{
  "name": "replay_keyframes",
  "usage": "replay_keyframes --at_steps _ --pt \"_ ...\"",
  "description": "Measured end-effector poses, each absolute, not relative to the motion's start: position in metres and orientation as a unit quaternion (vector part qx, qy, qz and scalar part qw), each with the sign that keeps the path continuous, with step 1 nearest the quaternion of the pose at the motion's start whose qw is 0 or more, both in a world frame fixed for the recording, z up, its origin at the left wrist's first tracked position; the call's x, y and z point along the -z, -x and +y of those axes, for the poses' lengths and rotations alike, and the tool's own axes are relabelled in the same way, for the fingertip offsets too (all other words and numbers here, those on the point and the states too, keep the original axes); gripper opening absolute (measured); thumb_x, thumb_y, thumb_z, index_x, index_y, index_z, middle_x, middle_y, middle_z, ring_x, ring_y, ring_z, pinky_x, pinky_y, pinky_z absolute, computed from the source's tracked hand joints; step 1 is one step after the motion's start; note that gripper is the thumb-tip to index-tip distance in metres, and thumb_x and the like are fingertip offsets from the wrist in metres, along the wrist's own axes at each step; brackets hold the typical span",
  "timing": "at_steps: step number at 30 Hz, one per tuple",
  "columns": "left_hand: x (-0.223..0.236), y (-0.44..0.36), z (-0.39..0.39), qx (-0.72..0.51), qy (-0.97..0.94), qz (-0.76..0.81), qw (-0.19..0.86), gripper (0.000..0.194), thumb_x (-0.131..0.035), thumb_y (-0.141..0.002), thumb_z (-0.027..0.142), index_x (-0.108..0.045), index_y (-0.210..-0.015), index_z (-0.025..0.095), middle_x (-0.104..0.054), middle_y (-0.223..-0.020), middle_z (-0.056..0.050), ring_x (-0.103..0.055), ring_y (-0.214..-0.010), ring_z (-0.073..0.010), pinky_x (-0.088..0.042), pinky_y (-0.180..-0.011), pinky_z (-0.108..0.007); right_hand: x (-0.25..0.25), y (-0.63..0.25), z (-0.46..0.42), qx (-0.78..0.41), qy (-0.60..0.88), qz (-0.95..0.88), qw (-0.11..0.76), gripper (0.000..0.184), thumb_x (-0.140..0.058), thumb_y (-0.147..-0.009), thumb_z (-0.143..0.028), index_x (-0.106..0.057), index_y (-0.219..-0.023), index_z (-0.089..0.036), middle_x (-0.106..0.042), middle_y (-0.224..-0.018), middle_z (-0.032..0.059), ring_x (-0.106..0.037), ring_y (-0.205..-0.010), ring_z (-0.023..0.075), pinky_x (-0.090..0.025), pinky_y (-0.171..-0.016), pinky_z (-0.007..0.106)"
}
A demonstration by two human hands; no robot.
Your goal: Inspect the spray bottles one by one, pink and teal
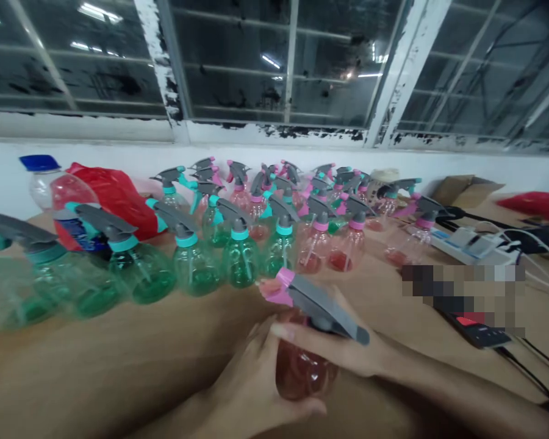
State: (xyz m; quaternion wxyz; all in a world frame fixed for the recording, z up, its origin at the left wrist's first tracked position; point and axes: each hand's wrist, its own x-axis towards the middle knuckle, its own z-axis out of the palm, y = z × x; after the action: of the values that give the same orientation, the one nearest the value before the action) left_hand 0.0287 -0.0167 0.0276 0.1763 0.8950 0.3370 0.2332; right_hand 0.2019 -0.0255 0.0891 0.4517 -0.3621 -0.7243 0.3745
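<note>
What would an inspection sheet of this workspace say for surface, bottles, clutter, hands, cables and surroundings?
Surface: brown tabletop.
Bottles: held spray bottle, pink nozzle, grey lever; other spray bottles upright behind, several with green or red liquid.
Clutter: red bag, blue-capped bottle, power strip, dark device.
Hands: left hand around the held spray bottle's body; right hand at its neck.
Cables: white cables near power strip; black cable by dark device.
Surroundings: white wall, windows with peeling frames.

Reddish spray bottle [307, 371], gray trigger head [322, 303], pink nozzle [282, 288], held nearly upright, centre foreground
</note>
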Motion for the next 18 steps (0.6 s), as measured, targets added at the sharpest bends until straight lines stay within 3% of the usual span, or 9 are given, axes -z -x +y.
replay_keyframes --at_steps 2,5,8,11,14,18 --pt "-0.026 -0.024 -0.016 -0.246 -0.886 0.329 0.218 0.087 -0.076 -0.064 0.058 -0.039 -0.133 0.019 -0.059 -0.121 -0.011 -0.058 -0.109 -0.0313 -0.049 -0.089 -0.044 -0.088 -0.192 -0.024 -0.32 0.381 -0.735 0.461 0.026 -0.056 -0.077 -0.021 -0.064 -0.101 -0.026 -0.063 -0.077 -0.0016 -0.06 -0.064 0.0152 -0.051 -0.06 0.028" --pt "-0.024 -0.015 -0.014 -0.251 -0.879 0.331 0.234 0.097 -0.079 -0.061 0.059 -0.033 -0.138 0.02 -0.054 -0.128 -0.014 -0.053 -0.115 -0.0338 -0.046 -0.092 -0.049 -0.086 -0.186 -0.02 -0.304 0.382 -0.741 0.46 0.03 -0.053 -0.073 -0.015 -0.066 -0.099 -0.027 -0.06 -0.077 -0.0015 -0.055 -0.063 0.0148 -0.049 -0.06 0.028" --pt "-0.019 -0.002 -0.007 -0.212 -0.899 0.332 0.19 0.103 -0.078 -0.062 0.061 -0.029 -0.142 0.018 -0.047 -0.135 -0.018 -0.045 -0.123 -0.0374 -0.038 -0.098 -0.055 -0.086 -0.184 -0.016 -0.331 0.367 -0.75 0.439 0.039 -0.052 -0.071 -0.014 -0.064 -0.104 -0.028 -0.06 -0.075 -0.0022 -0.053 -0.059 0.014 -0.047 -0.057 0.027" --pt "-0.015 0.011 0.003 -0.151 -0.923 0.331 0.128 0.107 -0.071 -0.061 0.071 -0.032 -0.142 0.014 -0.042 -0.14 -0.02 -0.037 -0.128 -0.0402 -0.029 -0.103 -0.057 -0.083 -0.185 -0.009 -0.301 0.389 -0.743 0.453 0.025 -0.052 -0.071 -0.018 -0.066 -0.089 -0.028 -0.056 -0.066 -0.0028 -0.051 -0.056 0.0145 -0.047 -0.053 0.027" --pt "-0.012 0.02 0.008 -0.125 -0.929 0.333 0.098 0.101 -0.06 -0.069 0.075 -0.032 -0.143 0.013 -0.036 -0.145 -0.019 -0.033 -0.132 -0.0369 -0.027 -0.106 -0.053 -0.076 -0.19 0.001 -0.295 0.43 -0.713 0.469 0.01 -0.054 -0.075 -0.027 -0.064 -0.075 -0.026 -0.052 -0.055 -0.0032 -0.049 -0.048 0.0142 -0.045 -0.044 0.026" --pt "-0.011 0.022 0.007 -0.106 -0.931 0.341 0.082 0.094 -0.056 -0.077 0.07 -0.028 -0.145 0.012 -0.03 -0.148 -0.017 -0.029 -0.134 -0.0337 -0.026 -0.107 -0.05 -0.07 -0.196 0.012 -0.306 0.458 -0.684 0.478 0.013 -0.055 -0.075 -0.033 -0.059 -0.067 -0.024 -0.046 -0.047 -0.005 -0.044 -0.04 0.0126 -0.04 -0.036 0.024"
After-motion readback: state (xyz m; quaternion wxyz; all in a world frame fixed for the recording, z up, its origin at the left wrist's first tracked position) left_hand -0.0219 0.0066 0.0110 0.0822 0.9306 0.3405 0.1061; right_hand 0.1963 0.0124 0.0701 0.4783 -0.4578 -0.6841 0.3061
